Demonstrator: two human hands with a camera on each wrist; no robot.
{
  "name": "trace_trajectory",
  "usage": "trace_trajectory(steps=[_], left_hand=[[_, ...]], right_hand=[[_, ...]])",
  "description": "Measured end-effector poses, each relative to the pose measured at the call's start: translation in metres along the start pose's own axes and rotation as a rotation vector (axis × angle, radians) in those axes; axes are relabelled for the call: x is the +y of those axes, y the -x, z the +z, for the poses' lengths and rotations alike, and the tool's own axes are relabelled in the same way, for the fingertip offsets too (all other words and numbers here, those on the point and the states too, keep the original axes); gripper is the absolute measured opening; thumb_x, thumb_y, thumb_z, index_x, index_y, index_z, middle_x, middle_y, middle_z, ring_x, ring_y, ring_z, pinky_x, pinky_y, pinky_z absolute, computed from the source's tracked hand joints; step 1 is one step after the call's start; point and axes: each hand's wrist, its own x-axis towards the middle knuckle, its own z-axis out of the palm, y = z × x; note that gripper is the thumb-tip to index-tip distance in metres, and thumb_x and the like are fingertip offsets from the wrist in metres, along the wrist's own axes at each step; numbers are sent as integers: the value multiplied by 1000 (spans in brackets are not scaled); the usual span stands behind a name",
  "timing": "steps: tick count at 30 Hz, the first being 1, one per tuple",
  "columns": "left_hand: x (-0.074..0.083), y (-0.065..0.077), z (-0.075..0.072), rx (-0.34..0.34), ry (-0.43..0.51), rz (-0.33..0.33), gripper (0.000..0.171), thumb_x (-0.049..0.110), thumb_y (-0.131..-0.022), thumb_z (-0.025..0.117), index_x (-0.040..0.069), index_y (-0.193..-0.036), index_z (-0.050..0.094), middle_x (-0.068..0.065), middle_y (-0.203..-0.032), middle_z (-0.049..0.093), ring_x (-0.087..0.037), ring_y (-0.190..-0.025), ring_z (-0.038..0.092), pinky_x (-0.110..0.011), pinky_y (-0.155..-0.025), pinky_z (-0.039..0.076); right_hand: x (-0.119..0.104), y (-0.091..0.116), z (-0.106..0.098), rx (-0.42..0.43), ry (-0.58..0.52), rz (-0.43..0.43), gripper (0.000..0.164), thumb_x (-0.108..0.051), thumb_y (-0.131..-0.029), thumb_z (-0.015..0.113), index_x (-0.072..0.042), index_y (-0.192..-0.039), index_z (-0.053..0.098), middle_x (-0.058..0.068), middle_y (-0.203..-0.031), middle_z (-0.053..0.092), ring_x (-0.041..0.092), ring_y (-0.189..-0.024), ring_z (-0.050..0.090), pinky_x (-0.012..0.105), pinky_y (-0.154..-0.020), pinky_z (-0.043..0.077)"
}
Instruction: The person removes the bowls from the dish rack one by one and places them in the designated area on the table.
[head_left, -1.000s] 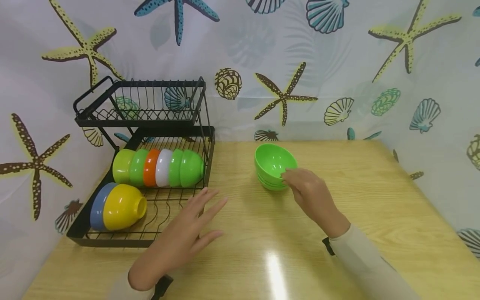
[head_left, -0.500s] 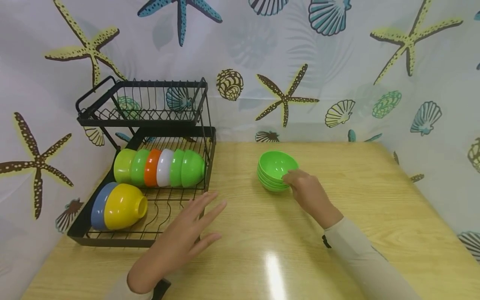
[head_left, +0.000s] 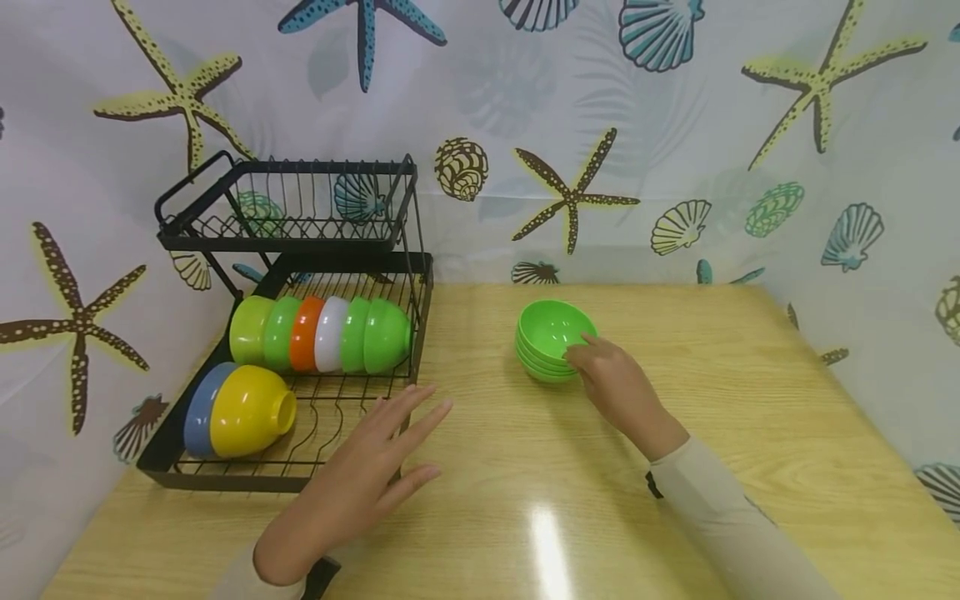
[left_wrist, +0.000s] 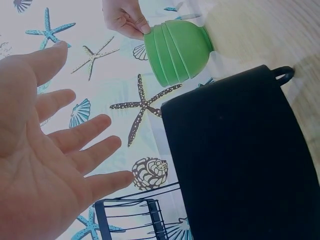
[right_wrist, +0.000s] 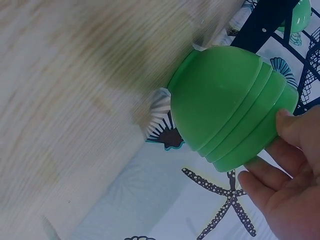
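A nested stack of several green bowls [head_left: 551,333] stands upright on the wooden table. My right hand [head_left: 618,387] pinches the rim of the top bowl at its near right side; in the right wrist view the thumb [right_wrist: 287,122] lies on the outside of that bowl [right_wrist: 272,117]. My left hand [head_left: 360,471] hovers near the front right corner of a black dish rack [head_left: 225,483], fingers spread and holding nothing. In the left wrist view its palm [left_wrist: 45,165] and straight fingers show, apart from the green stack [left_wrist: 177,52].
On the rack's lower tier, a row of bowls on edge includes lime, green, orange [head_left: 306,335] and white [head_left: 332,335] ones. A yellow bowl [head_left: 247,412] and a blue bowl [head_left: 201,412] lean in front. A patterned curtain [head_left: 480,100] surrounds the table [head_left: 712,367].
The top green bowl, tilted and raised a second ago, has come down level into the stack with my right hand on its rim. My left hand has barely moved.
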Motion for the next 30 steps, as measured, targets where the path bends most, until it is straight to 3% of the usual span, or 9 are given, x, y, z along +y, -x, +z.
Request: trace_trajectory(steps=[5,11,18,24,30], left_hand=[[0,0,0,3,6,-8,69,35,-92,64,22,-151,31,-6,-156,27,-31,-141,28,-57,-113,24],[-1,0,0,7,1,-1,70,34,-91,64,23,-151,30,-8,-155,29,-31,-141,29,-57,-113,24],[-7,0,-7,-19,5,-99,72,34,-91,66,33,-151,25,-3,-155,27,-26,-141,29,-53,-113,27],[-11,0,-17,-7,34,-177,69,32,-93,64,30,-151,27,-3,-154,30,-26,-138,33,-51,-107,39],[-13,3,-30,78,59,-295,64,28,-94,63,19,-150,34,-6,-151,33,-30,-136,35,-55,-105,39]], right_hand=[[0,2,0,12,4,-6,6,3,-85,68,1,-90,69,12,-91,72,36,-103,65,45,-98,49],[-2,5,-2,-36,21,19,17,-4,-84,71,3,-99,68,13,-96,71,38,-107,63,48,-100,46],[-10,13,-8,-148,42,93,50,-17,-86,72,6,-127,56,22,-130,57,44,-126,47,53,-102,43],[-15,22,-13,-152,43,79,64,-22,-87,72,2,-139,45,24,-141,45,45,-130,40,56,-105,38],[-22,31,-21,-162,14,62,72,-26,-89,69,-3,-147,32,24,-147,36,46,-134,33,59,-105,36]])
